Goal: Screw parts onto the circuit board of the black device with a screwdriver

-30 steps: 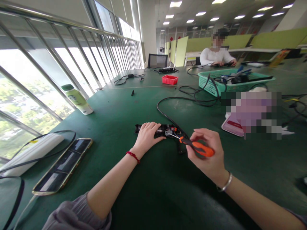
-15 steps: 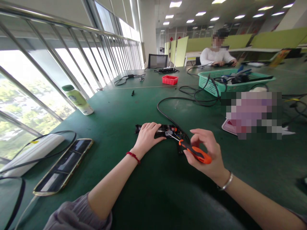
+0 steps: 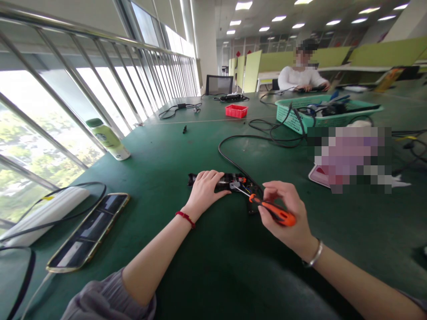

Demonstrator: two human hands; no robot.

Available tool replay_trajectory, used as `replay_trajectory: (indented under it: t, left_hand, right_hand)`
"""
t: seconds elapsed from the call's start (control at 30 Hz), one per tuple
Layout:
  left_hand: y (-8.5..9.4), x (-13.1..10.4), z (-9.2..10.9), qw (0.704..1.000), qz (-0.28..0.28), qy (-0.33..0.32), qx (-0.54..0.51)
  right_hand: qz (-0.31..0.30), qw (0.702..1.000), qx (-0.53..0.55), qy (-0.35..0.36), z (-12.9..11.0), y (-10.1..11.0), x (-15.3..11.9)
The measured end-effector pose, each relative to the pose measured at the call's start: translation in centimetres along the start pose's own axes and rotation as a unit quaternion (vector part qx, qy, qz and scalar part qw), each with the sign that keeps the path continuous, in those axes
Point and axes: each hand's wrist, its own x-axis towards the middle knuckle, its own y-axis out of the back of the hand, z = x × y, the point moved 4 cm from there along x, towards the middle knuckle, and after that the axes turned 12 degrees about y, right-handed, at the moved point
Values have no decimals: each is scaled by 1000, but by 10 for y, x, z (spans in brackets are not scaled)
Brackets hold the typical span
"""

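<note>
A black corded device (image 3: 228,178) lies on the green table with its inside exposed; small coloured wires and an orange part show. My left hand (image 3: 206,189) is closed over its left part and presses it to the tabletop. Between the thumb and fingers of my right hand (image 3: 288,204) is a screwdriver (image 3: 280,215) with an orange and black handle. Its thin shaft slants left and down to a grey piece in the opened device. Whether the tip sits in a screw is too small to tell. A black cable (image 3: 267,138) runs from the device's right end.
A green basket (image 3: 290,122) of tools and cords stands at the back right, behind a blurred pink item (image 3: 350,155). A red tray (image 3: 236,111), a bottle (image 3: 108,140), a phone (image 3: 88,233) and a white power strip (image 3: 50,213) are around. Across sits a person (image 3: 302,78).
My right hand and the screwdriver handle have shifted very slightly, the fingers turning a little around it. The left hand and the device stay where they were.
</note>
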Motion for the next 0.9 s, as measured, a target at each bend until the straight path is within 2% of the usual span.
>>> replay_trajectory:
  t: [0.13, 0.3, 0.37, 0.57, 0.77, 0.9]
  left_hand:
    - [1, 0, 1, 1000, -2, -2, 7]
    - [1, 1, 2, 1000, 2, -2, 6]
    - [1, 1, 2, 1000, 1, -1, 3]
    - [2, 1, 2, 1000, -4, 2, 0]
    - [1, 0, 0, 1000, -2, 2, -4]
    - [1, 0, 1, 1000, 0, 0, -6]
  right_hand:
    - [-40, 998, 6, -39, 0, -1, 0]
    - [34, 999, 12, -25, 3, 1, 0]
    - [42, 999, 9, -30, 4, 1, 0]
    - [-26, 998, 8, -54, 2, -2, -1]
    - [50, 999, 21, -8, 0, 0, -1]
    - [-6, 998, 24, -53, 1, -3, -2]
